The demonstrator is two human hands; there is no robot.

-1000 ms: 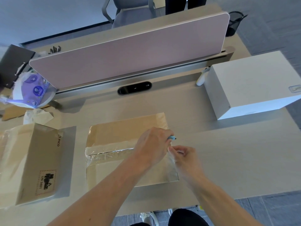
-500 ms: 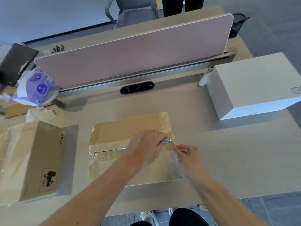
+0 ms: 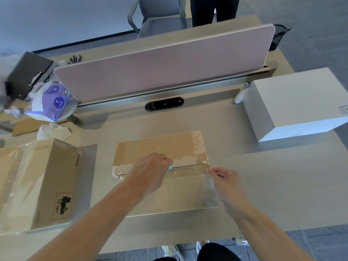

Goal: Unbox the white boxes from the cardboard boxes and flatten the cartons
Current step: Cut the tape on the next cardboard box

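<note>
- The counter [image 3: 263,185] carries everything, with a pink divider [image 3: 169,72] along its far edge.
- A white box [image 3: 291,102] stands at the far right, already out of its carton and set clear of the work.
- A film-wrapped carton [image 3: 47,181] waits at the near left, seemingly unopened.
- The middle carton [image 3: 160,144] lies near the centre, broad face up, so its taped seam runs left to right.
- The left hand [image 3: 150,172] closes its grip round a blue cutter [image 3: 170,167], tip on the seam, apparently to slit the tape.
- The right hand [image 3: 228,180] pinches the middle carton's right edge at the seam, likely to steady it.
</note>
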